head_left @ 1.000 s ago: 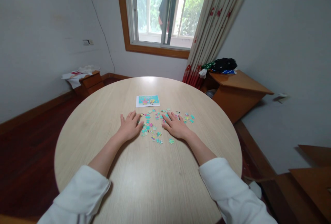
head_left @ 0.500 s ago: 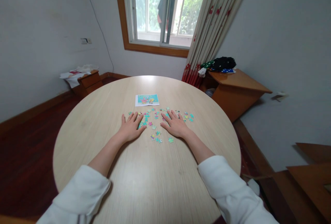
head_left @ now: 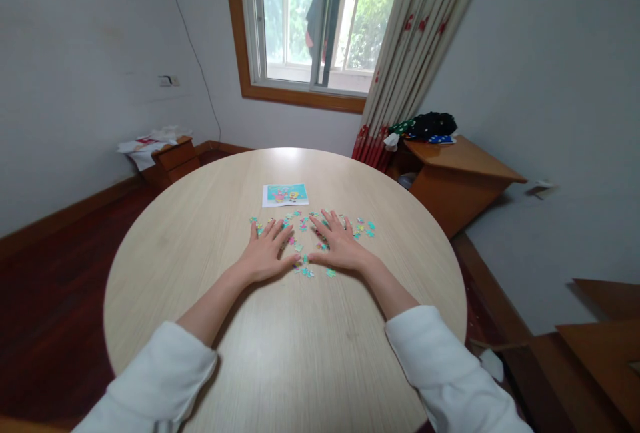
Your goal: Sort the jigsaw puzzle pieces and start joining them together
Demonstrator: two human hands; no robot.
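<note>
Several small turquoise and pink puzzle pieces (head_left: 361,225) lie scattered on the round pale wooden table (head_left: 200,220). My left hand (head_left: 267,254) lies flat on the pieces at the left of the heap, fingers spread. My right hand (head_left: 337,242) lies flat on the pieces beside it, fingers spread too. The thumbs of both hands nearly meet over the pieces. A printed reference picture (head_left: 285,194) lies just beyond the heap. Both arms wear white sleeves pushed up to the elbow.
A low wooden cabinet (head_left: 460,173) with dark clothes (head_left: 430,125) on it stands at the right under the curtain (head_left: 415,53). A small wooden stand with papers (head_left: 165,150) is at the left wall. A window (head_left: 320,20) is behind the table.
Both hands have slid inwards over the pieces, so the thumbs have come close together. The left hand has moved right and a little nearer to me.
</note>
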